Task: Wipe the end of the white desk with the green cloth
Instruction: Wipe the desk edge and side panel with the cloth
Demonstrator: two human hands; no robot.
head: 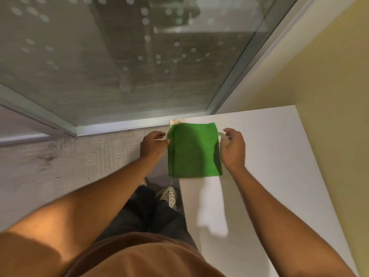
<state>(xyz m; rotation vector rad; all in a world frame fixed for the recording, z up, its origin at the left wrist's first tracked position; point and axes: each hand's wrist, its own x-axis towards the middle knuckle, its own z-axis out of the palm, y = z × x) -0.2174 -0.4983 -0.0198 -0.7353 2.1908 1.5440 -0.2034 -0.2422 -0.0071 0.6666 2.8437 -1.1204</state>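
Note:
A green cloth (191, 150), folded over along its left side, is stretched between my two hands. It hangs above the near left corner of the white desk (269, 176). My left hand (153, 146) pinches the cloth's left edge, out past the desk's side and over the floor. My right hand (233, 148) pinches the cloth's upper right corner above the desk top. The cloth hides the desk's far left corner except for a chipped bit of edge above it. I cannot tell whether the cloth touches the surface.
A glass partition (123, 62) with a dotted pattern and a metal frame (119, 126) runs behind the desk's end. A yellow wall (329, 96) borders the desk on the right. Grey floor (60, 166) lies to the left, with my shoes (167, 194) beside the desk's edge.

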